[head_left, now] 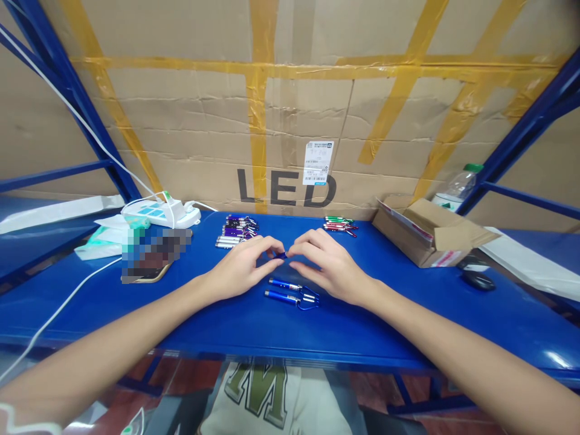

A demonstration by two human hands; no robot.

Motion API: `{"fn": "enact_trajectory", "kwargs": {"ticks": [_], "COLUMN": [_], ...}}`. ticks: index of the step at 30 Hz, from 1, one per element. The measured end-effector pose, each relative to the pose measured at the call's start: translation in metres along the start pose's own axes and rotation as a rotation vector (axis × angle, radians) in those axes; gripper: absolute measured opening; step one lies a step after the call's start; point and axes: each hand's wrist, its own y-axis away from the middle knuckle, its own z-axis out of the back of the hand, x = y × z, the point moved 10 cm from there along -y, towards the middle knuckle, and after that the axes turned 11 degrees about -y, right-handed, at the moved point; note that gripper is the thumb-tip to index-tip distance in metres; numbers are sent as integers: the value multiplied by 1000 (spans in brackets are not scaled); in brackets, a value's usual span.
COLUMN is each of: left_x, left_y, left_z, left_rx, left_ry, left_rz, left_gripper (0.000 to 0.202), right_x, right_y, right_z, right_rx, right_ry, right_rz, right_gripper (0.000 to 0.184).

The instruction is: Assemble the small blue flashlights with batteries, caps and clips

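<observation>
My left hand [244, 266] and my right hand [324, 263] meet over the blue table [408, 314], fingers pinched together on a small blue keychain flashlight [281, 255] held between them. Only a short piece of it shows between the fingertips. Two more blue keychain flashlights [290, 293] lie side by side on the table just in front of my hands, their clips pointing right.
A pile of purple and silver flashlights [235, 232] lies behind my left hand; a few red and green ones [339, 226] lie behind my right. An open cardboard box [426, 235], a black mouse [478, 280] and a plastic bottle [457, 184] stand right; a power strip [158, 212] and tissue pack [106, 241] left.
</observation>
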Motion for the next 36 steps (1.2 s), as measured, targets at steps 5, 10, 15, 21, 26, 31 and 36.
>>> {"fn": "enact_trajectory", "kwargs": {"ticks": [5, 10, 15, 21, 26, 31, 36], "left_x": [0, 1, 5, 8, 8, 9, 9], "left_y": [0, -1, -1, -2, -1, -1, -1], "left_z": [0, 1, -2, -2, -2, -1, -3], "left_rx": [2, -10, 12, 26, 19, 10, 23], "left_ry": [1, 2, -14, -35, -41, -44, -42], "left_rz": [2, 9, 37, 44, 43, 44, 42], "left_gripper": [16, 15, 15, 17, 19, 19, 18], "right_x": [1, 3, -24, -72, -79, -76, -67], "right_y": [0, -1, 3, 18, 23, 24, 19], "right_z": [1, 5, 6, -9, -18, -22, -18], "right_rx": [-7, -61, -57, 124, 199, 217, 169], "right_ry": [-3, -3, 138, 290, 312, 303, 203], "right_rz": [5, 8, -136, -314, -363, -326, -316], "right_gripper": [15, 14, 17, 25, 15, 14, 14]}}
